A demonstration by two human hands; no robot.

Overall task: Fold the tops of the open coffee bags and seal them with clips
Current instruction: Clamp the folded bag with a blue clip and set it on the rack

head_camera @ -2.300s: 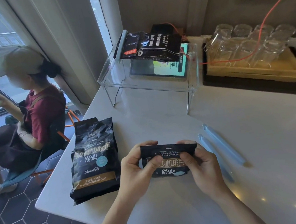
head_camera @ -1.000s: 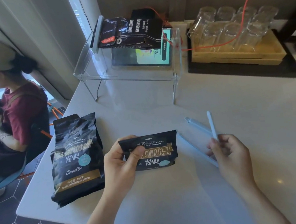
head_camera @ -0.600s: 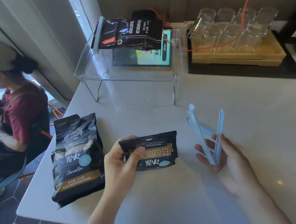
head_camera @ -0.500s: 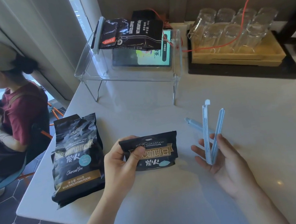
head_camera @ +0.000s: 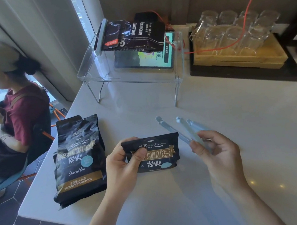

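Item one: folded coffee bag [head_camera: 152,154], black with gold lettering, rolled down short, lying on the white surface [head_camera: 241,137] before us. Our left hand [head_camera: 120,165] keeps a closed grip on its left edge, thumb across the fold. Not yet sealed.

Item two: pale blue clip [head_camera: 182,132], arms sprung apart, pinched at its hinge end in the closed grip of our right hand [head_camera: 217,154], just beside the bag's right edge.

Item three: second coffee bag [head_camera: 78,159], full height, top unfolded, resting at left. Folding and clipping outstanding.

Item four: spare clip [head_camera: 195,125], apparently behind the held one.
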